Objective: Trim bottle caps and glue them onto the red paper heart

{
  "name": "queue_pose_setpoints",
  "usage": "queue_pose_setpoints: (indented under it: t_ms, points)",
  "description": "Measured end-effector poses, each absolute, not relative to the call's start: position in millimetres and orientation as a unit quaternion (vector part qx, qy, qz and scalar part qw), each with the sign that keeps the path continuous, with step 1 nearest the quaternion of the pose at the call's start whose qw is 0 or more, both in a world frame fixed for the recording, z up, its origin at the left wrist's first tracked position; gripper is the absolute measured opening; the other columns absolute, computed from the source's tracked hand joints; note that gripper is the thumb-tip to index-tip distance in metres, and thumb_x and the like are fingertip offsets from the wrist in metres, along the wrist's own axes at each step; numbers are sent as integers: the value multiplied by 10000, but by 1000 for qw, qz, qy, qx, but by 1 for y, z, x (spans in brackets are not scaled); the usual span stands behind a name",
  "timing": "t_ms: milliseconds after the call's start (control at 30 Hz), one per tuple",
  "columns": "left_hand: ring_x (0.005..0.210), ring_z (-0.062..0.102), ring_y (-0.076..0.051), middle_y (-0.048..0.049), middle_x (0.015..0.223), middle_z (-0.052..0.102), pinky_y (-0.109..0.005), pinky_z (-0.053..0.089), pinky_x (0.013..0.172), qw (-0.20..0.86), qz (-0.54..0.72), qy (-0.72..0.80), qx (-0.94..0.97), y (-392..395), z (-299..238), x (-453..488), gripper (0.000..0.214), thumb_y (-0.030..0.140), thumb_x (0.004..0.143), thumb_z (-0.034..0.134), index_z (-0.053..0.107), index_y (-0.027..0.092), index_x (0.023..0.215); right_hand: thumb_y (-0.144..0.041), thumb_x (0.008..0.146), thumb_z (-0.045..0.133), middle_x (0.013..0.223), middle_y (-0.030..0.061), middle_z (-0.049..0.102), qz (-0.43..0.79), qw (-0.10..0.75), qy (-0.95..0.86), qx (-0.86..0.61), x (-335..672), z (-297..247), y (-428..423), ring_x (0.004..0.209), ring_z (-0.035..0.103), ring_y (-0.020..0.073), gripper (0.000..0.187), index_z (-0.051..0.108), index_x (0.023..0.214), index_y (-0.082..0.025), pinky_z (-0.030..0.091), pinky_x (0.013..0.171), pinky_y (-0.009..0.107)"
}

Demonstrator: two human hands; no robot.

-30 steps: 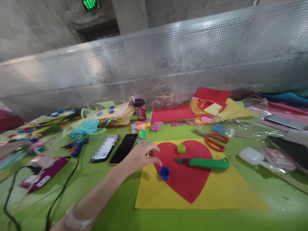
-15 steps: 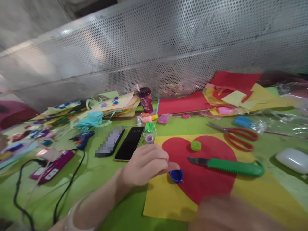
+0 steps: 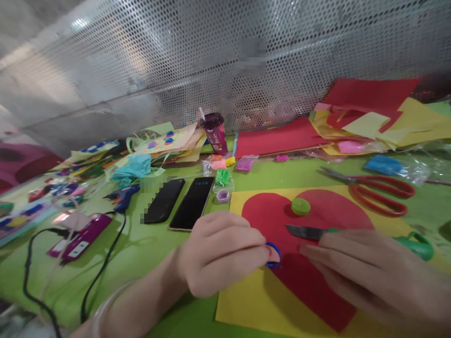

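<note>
My left hand (image 3: 221,251) is closed in a pinch on a small blue bottle cap (image 3: 275,257) at the left edge of a red paper heart (image 3: 310,281). The heart lies on a yellow sheet (image 3: 243,305). My right hand (image 3: 373,272) lies over the green-handled utility knife (image 3: 416,244), fingers stretched towards the cap; only the blade (image 3: 303,230) and the handle's end show. Motion blurs this hand. A green cap (image 3: 300,206) rests on the heart's top.
Red-handled scissors (image 3: 384,188) lie at the right. Two black phones (image 3: 179,204), a small purple ring (image 3: 223,195), a blue glue gun (image 3: 121,197) with black cable, and a dark cup (image 3: 214,133) stand left and behind. Coloured paper piles line the perforated metal wall (image 3: 225,70).
My left hand has closed its pinch on the blue cap. My right hand has come in from the lower right and now covers the knife's handle. The view has tilted down and closer.
</note>
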State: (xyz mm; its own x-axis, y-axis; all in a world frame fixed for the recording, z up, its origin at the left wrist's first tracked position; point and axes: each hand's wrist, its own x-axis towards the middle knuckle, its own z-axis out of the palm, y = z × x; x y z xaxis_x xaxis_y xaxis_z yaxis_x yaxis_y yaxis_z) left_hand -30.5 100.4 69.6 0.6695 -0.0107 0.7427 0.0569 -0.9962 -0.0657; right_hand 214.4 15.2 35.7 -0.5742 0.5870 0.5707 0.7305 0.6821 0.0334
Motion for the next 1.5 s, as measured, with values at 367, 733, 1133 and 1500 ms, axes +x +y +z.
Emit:
queue_pose_setpoints:
  t_ms: [367, 733, 1133, 1500]
  points:
    - [689, 678, -98, -6, 757, 710, -180, 610, 662, 11, -463, -36, -886, 94, 73, -31, 171, 75, 727, 751, 597, 150, 716, -196, 1017, 288, 807, 31, 688, -184, 242, -881, -363, 222, 34, 23, 656, 629, 144, 216, 499, 1059, -195, 466, 599, 283]
    - [707, 651, -69, 28, 834, 664, -174, 612, 694, -14, -536, -65, -841, 92, 56, -35, 291, 62, 669, 797, 527, 170, 679, -212, 1021, 325, 827, 25, 707, -238, 251, -866, -360, 226, 32, 25, 709, 625, 126, 224, 547, 1043, -187, 467, 648, 273]
    - [451, 599, -65, 101, 564, 651, -122, 559, 513, -99, -518, -105, -843, 94, 72, -28, 284, 15, 678, 718, 548, 229, 757, -217, 1015, 326, 813, 15, 692, -212, 256, -868, -368, 227, 29, 26, 664, 618, 127, 218, 541, 1047, -202, 465, 615, 278]
    - [623, 652, -113, -14, 711, 716, -247, 523, 601, -3, -432, -78, -899, 109, 65, -33, 106, 178, 896, 566, 635, 150, 820, -285, 1000, 358, 833, 52, 678, -220, 181, -871, -401, 235, 40, 27, 739, 638, 202, 250, 590, 947, -207, 485, 625, 353]
